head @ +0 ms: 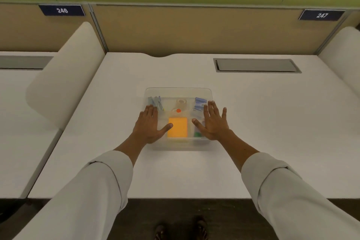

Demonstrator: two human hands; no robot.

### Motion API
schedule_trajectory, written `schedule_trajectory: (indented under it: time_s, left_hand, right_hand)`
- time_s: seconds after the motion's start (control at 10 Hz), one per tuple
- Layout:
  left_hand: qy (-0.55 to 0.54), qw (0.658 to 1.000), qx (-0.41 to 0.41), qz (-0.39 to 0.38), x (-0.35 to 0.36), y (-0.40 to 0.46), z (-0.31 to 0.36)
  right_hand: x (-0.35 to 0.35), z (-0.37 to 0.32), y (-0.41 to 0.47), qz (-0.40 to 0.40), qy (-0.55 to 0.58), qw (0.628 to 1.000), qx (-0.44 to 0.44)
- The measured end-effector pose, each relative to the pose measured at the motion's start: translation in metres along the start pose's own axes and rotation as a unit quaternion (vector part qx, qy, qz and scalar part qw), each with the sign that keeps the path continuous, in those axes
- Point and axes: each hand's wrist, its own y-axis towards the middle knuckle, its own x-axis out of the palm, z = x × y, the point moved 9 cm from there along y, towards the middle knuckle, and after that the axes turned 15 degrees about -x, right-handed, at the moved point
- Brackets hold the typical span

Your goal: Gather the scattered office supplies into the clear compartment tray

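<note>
The clear compartment tray [177, 91] sits in the middle of the white desk. Inside lie an orange sticky-note pad [177, 127], a roll of clear tape [181, 101], a small red dot-like item [178, 110], bluish clips at the back left [154, 100] and blue items at the back right [200, 103]. A green item [198, 134] peeks out beside my right hand. My left hand [148, 124] lies flat and open over the tray's left side. My right hand [212, 122] lies flat and open over its right side. Neither hand holds anything.
The white desk [116, 161] has a grey cable hatch [257, 65] at the back right. Padded white dividers stand at the left [66, 76] and right [342, 58]. A tan partition with number plates runs along the back.
</note>
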Motion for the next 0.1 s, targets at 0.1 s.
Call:
schedule_trajectory:
  time_s: [0.1]
  left_hand:
    - [-0.022,0.999,0.036,-0.004,0.0001,-0.0079,0.0161]
  right_hand:
    - [-0.0019,-0.0118,-0.0070,0.006,-0.018,0.999,-0.050]
